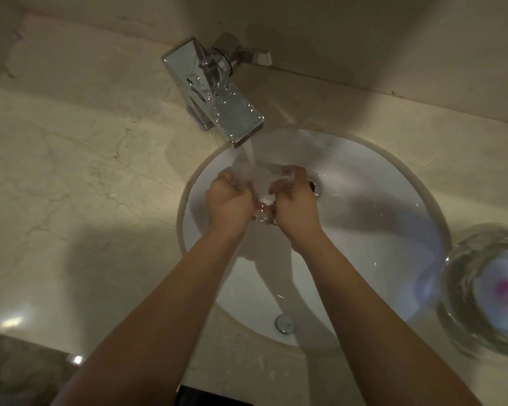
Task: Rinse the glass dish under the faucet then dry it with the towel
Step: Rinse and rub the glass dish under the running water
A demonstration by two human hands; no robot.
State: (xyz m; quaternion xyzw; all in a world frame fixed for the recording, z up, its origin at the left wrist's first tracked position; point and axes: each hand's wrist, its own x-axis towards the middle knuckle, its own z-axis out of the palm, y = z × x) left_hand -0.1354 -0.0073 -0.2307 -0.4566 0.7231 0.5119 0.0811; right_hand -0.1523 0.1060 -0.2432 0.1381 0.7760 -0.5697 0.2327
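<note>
Left grip point(229, 199) and right grip point(294, 202) clasp the glass dish point(261, 200) between them under the running faucet point(228, 112).

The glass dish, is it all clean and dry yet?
Not yet, nothing looks finished. The left hand and right hand hold the glass dish under water running from the faucet, so rinsing is in hand. Drying is left to do, and no towel shows in this view.
</note>
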